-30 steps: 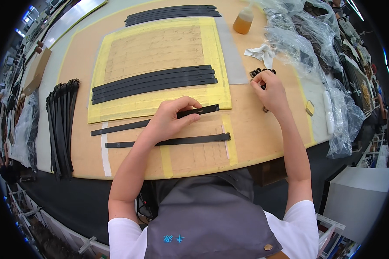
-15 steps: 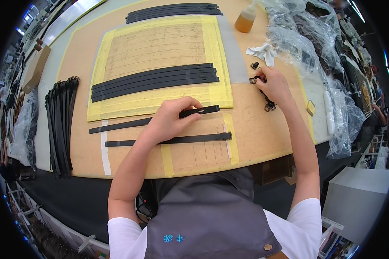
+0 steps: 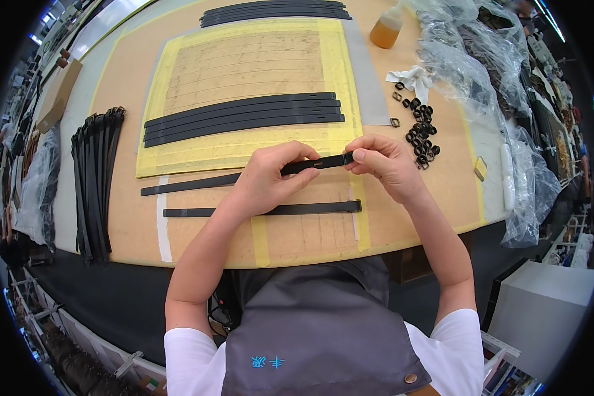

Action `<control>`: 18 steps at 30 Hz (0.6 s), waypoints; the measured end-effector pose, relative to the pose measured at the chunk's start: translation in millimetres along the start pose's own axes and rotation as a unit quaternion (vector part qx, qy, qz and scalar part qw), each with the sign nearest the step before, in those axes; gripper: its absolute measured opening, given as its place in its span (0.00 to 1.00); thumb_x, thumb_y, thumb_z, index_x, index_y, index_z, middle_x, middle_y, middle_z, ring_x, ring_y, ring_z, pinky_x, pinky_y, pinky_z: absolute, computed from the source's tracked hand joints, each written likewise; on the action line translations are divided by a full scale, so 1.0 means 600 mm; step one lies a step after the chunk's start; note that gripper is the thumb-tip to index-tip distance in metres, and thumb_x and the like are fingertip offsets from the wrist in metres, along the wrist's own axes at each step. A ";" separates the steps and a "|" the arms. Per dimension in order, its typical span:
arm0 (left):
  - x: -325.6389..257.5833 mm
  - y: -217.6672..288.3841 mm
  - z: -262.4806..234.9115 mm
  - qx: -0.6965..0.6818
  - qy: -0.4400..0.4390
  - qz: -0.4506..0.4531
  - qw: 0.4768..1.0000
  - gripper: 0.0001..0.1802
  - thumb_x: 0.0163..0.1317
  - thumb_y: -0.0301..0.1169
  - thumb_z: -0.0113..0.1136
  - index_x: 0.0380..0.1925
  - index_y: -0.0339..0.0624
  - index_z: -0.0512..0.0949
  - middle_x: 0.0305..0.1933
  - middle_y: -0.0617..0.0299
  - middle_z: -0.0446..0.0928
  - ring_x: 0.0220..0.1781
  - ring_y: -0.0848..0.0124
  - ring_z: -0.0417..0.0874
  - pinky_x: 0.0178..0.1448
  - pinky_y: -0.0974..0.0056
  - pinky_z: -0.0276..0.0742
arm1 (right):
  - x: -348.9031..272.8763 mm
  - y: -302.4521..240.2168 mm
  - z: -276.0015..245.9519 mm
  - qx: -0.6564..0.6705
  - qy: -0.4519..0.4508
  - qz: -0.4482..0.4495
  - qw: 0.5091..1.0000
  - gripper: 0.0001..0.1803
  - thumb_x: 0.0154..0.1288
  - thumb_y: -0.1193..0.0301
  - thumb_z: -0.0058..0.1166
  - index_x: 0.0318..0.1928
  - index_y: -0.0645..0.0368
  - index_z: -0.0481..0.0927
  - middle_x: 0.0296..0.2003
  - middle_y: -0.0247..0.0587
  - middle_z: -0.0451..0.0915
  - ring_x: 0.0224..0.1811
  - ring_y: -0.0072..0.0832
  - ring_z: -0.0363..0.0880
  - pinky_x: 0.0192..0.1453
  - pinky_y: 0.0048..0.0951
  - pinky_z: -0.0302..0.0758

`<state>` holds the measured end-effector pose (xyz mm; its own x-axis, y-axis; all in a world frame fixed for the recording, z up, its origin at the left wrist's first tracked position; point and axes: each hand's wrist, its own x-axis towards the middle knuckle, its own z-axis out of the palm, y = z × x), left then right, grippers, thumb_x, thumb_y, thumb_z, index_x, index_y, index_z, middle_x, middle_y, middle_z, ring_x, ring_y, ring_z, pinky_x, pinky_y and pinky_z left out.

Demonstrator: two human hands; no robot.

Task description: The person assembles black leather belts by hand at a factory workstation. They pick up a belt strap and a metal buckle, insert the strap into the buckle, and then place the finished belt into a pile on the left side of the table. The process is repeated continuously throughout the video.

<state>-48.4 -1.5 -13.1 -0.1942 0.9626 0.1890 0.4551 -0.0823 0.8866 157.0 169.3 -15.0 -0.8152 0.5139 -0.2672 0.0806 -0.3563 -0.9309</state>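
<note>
My left hand (image 3: pixel 274 177) grips a slotted black strap (image 3: pixel 319 162) between thumb and fingers near its right end, lifting that end off the table. At the strap's tip my right hand (image 3: pixel 386 165) pinches a small black buckle (image 3: pixel 348 158), mostly hidden by the fingertips. Whether the buckle is threaded on the strap I cannot tell. Below lies a second black strap (image 3: pixel 310 209) with a buckle at its right end, partly under my left wrist. Right of my hands is a loose pile of small black buckles (image 3: pixel 421 129).
Several flat black straps (image 3: pixel 244 120) lie on a yellow-taped board (image 3: pixel 244 66), with more straps (image 3: pixel 274 12) behind it. A bundle of buckled straps (image 3: pixel 96 185) hangs over the left edge. A bottle of amber liquid (image 3: pixel 386 30), white cloth (image 3: pixel 412 80) and plastic wrap (image 3: pixel 468 66) are right.
My right hand has come left from the buckle pile to the strap's end, bringing a small buckle. The pile is uncovered now. My left hand still grips the strap.
</note>
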 end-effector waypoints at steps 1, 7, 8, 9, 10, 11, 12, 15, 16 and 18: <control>0.000 -0.002 0.000 0.007 0.004 0.002 1.000 0.12 0.63 0.26 0.73 0.45 0.33 0.83 0.40 0.58 0.87 0.40 0.73 0.87 0.46 0.68 0.82 | -0.002 0.006 0.004 0.054 0.001 0.018 0.998 0.11 0.72 0.73 0.65 0.51 0.63 0.85 0.44 0.37 0.87 0.44 0.23 0.88 0.51 0.23 0.86; -0.002 -0.002 0.000 0.030 0.019 0.011 0.999 0.12 0.61 0.26 0.74 0.43 0.34 0.85 0.38 0.60 0.88 0.37 0.74 0.86 0.40 0.68 0.81 | -0.006 0.034 0.012 0.124 0.006 0.020 0.992 0.08 0.72 0.75 0.62 0.49 0.61 0.84 0.43 0.38 0.86 0.44 0.25 0.88 0.52 0.23 0.85; -0.003 -0.002 0.000 0.033 0.018 0.009 0.999 0.12 0.61 0.26 0.74 0.43 0.34 0.85 0.37 0.60 0.88 0.36 0.75 0.86 0.39 0.68 0.81 | -0.006 0.035 0.014 0.124 0.008 0.016 0.992 0.08 0.71 0.75 0.62 0.49 0.61 0.83 0.43 0.38 0.86 0.44 0.25 0.88 0.52 0.23 0.85; -0.003 -0.002 0.001 0.035 0.016 0.011 0.999 0.12 0.61 0.26 0.74 0.42 0.34 0.85 0.37 0.60 0.88 0.36 0.75 0.86 0.39 0.69 0.81 | -0.006 0.039 0.014 0.114 0.011 0.008 0.993 0.09 0.71 0.76 0.62 0.50 0.61 0.83 0.43 0.37 0.86 0.44 0.25 0.88 0.51 0.23 0.84; -0.002 -0.001 0.000 0.037 0.013 0.012 0.999 0.11 0.61 0.26 0.74 0.42 0.34 0.85 0.37 0.59 0.88 0.36 0.75 0.86 0.39 0.69 0.81 | -0.004 0.044 0.013 0.104 0.014 -0.001 0.994 0.10 0.71 0.76 0.62 0.50 0.62 0.82 0.43 0.37 0.86 0.43 0.24 0.88 0.51 0.22 0.84; -0.002 0.000 -0.001 0.040 0.011 0.014 0.999 0.11 0.61 0.26 0.75 0.42 0.34 0.86 0.36 0.59 0.88 0.36 0.75 0.86 0.39 0.69 0.81 | -0.003 0.046 0.013 0.094 0.017 -0.011 0.995 0.10 0.70 0.76 0.63 0.51 0.62 0.82 0.43 0.36 0.85 0.43 0.24 0.87 0.50 0.22 0.84; -0.002 -0.001 0.000 0.033 0.006 0.015 0.999 0.12 0.61 0.25 0.75 0.43 0.34 0.85 0.37 0.59 0.88 0.36 0.75 0.86 0.39 0.69 0.81 | -0.003 0.048 0.016 0.079 0.018 -0.005 0.997 0.11 0.70 0.76 0.63 0.51 0.62 0.82 0.44 0.36 0.85 0.42 0.23 0.87 0.49 0.22 0.84; -0.003 -0.002 0.009 0.010 -0.004 0.014 1.000 0.14 0.60 0.25 0.75 0.45 0.34 0.84 0.37 0.58 0.88 0.37 0.75 0.86 0.41 0.68 0.82 | -0.003 0.050 0.042 0.037 0.021 0.008 0.999 0.14 0.69 0.77 0.65 0.53 0.62 0.81 0.44 0.37 0.85 0.41 0.20 0.86 0.47 0.21 0.83; -0.003 0.000 0.015 0.002 -0.004 0.012 1.000 0.14 0.60 0.25 0.75 0.45 0.34 0.84 0.37 0.58 0.87 0.38 0.75 0.87 0.42 0.68 0.82 | -0.006 0.045 0.058 0.024 0.022 0.009 0.999 0.15 0.68 0.76 0.65 0.54 0.62 0.81 0.45 0.37 0.85 0.41 0.19 0.86 0.46 0.20 0.83; -0.006 -0.001 0.023 -0.012 0.003 0.013 1.000 0.15 0.60 0.25 0.76 0.46 0.34 0.83 0.38 0.58 0.87 0.38 0.74 0.87 0.44 0.67 0.83 | -0.009 0.047 0.082 0.036 0.025 0.001 0.999 0.19 0.68 0.75 0.67 0.57 0.62 0.80 0.43 0.37 0.86 0.38 0.16 0.84 0.43 0.19 0.81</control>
<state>-35.7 -1.5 -20.3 -0.1878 0.9585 0.2144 0.4397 -0.1132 0.8910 135.4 118.1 -27.6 -0.7852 0.5509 -0.2827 0.0388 -0.4119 -0.9104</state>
